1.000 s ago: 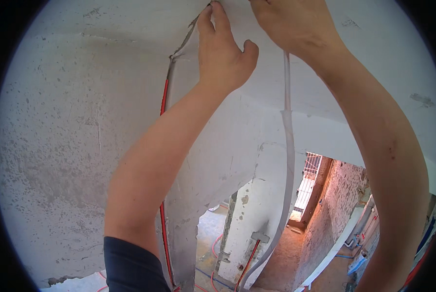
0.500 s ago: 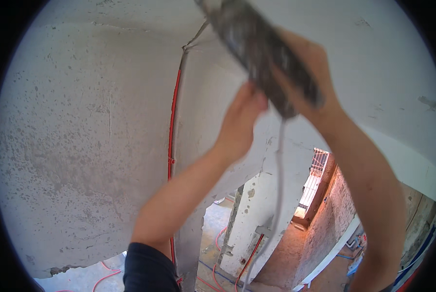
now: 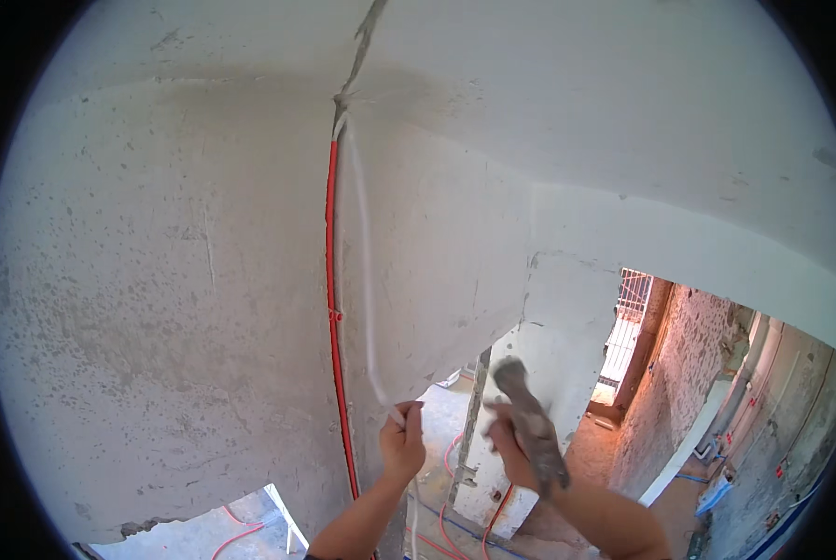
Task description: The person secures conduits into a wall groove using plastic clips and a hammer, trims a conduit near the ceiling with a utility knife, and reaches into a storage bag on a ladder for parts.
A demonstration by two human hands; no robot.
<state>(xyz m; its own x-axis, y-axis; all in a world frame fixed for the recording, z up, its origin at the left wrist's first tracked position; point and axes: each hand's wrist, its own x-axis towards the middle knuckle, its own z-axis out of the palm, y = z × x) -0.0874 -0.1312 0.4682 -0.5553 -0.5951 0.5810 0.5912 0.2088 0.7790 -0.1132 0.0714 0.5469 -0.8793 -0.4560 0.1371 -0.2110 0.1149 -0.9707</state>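
Observation:
My left hand is closed on a thin white tube or cable, pinched near the thumb. The white line rises from there to the top of a red conduit set upright in a wall groove; a further white length hangs beneath the hand. To the right, my right hand is wrapped round a long, dirty grey tool. Its thick end points up and away, its other end lies over my wrist. Motion blur hides its exact kind. Both hands are low in view, apart from each other.
A cracked groove runs across the ceiling above the conduit. The grey plastered wall ends in a broken lower edge. Red hoses lie on the floor below. At right are a barred window and grey pipes.
Both hands have come down from overhead, and the tool has moved down with my right hand. My left hand, raised beside the tool before, now holds the white line, stretched from the conduit top.

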